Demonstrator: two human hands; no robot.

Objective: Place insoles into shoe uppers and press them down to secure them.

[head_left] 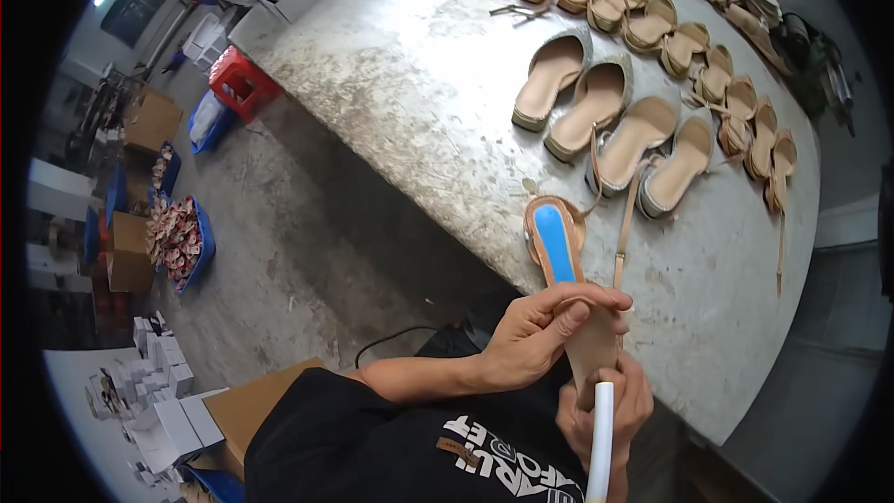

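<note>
My left hand (535, 335) is closed around the middle of a tan flat shoe (579, 265), thumb on top and fingers wrapped over. The shoe's far end shows a long blue pad (556, 240) with a brown border. From under the left thumb a smooth beige insole (589, 354) runs toward my body. My right hand (619, 414) closes its bent fingers around the near end of that insole. A curved white tube (601, 442) crosses in front of the right hand and covers part of it; whether the hand touches it I cannot tell.
Just past my hands stand several silver-grey flats (633, 144) with beige insoles on the worktable (391, 102). A curved row of tan shoes (605, 5) lines its far side. Leftward on the floor are a red stool (240, 84), a blue basin (200, 242) and cardboard boxes (130, 251).
</note>
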